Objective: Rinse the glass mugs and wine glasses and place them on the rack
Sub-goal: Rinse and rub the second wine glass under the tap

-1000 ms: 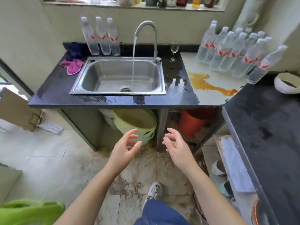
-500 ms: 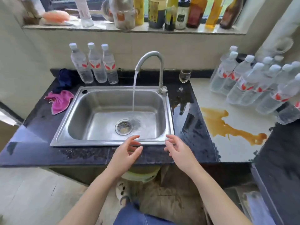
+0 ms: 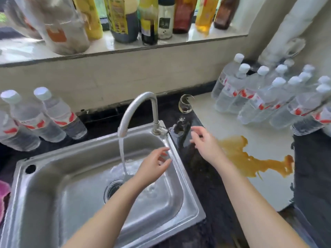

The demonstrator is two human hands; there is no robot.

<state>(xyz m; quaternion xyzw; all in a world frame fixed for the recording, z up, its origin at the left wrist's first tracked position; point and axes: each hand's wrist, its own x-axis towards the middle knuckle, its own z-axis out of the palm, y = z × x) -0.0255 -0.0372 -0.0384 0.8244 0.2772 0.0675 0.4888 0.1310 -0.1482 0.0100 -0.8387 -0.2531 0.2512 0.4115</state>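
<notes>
1. One wine glass (image 3: pixel 185 104) is seen upright on the dark table (image 3: pixel 202 176), behind the sink (image 3: pixel 184 176), untouched and unrinsed.
2. The right hand (image 3: pixel 206 143) is held near it, fingers apart, gripping nothing.
3. The left hand (image 3: pixel 154 167) is held relaxed beside the running stream (image 3: pixel 122 154).
4. No rack or mugs are shown.

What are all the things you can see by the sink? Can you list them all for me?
wine glass: one, clear, on the dark counter behind the sink's right corner
sink: one, steel, set in the dark counter
tap: one, silver, running water into the sink
water bottles, left: three in view, clear with white caps, left of the tap
water bottles, right: a blurred cluster, too many to count, on the pale counter
spill: one, orange-brown, on the pale counter
sill bottles: several, mixed colours, on the windowsill
cloth: one, pink, left edge
left hand: open, over the sink
right hand: open, near the wine glass, not touching
</notes>
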